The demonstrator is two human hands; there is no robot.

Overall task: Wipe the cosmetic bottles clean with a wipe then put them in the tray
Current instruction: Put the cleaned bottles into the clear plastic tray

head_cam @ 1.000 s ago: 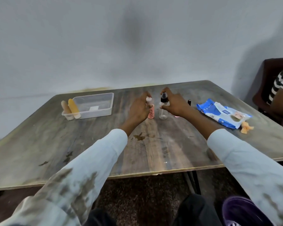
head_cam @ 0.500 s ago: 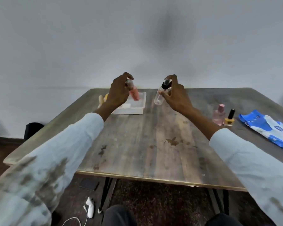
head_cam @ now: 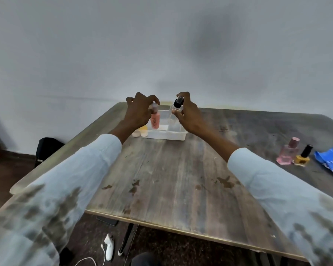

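Both hands hover over the clear plastic tray [head_cam: 178, 135] at the table's far side. My left hand [head_cam: 137, 112] pinches the cap of a small pink bottle [head_cam: 155, 121], which hangs upright above the tray's left part. My right hand [head_cam: 186, 114] pinches a clear spray bottle with a black top [head_cam: 176, 106] above the tray's right part. Two capped tubes [head_cam: 141, 133], one yellow and one tan, lie at the tray's left end. A pink perfume bottle [head_cam: 288, 151] and a yellow nail polish bottle [head_cam: 303, 156] stand on the table at the right.
A blue pack of wipes [head_cam: 330, 157] lies at the table's right edge. The wooden table [head_cam: 171, 179] is stained. Below it on the floor lie a white device with a cable [head_cam: 109, 246] and a black bag [head_cam: 46, 148] by the wall.
Both hands lifted their bottles off the table and carried them left to the tray. They now hang right over it, lower than half a second ago. The view swung left.
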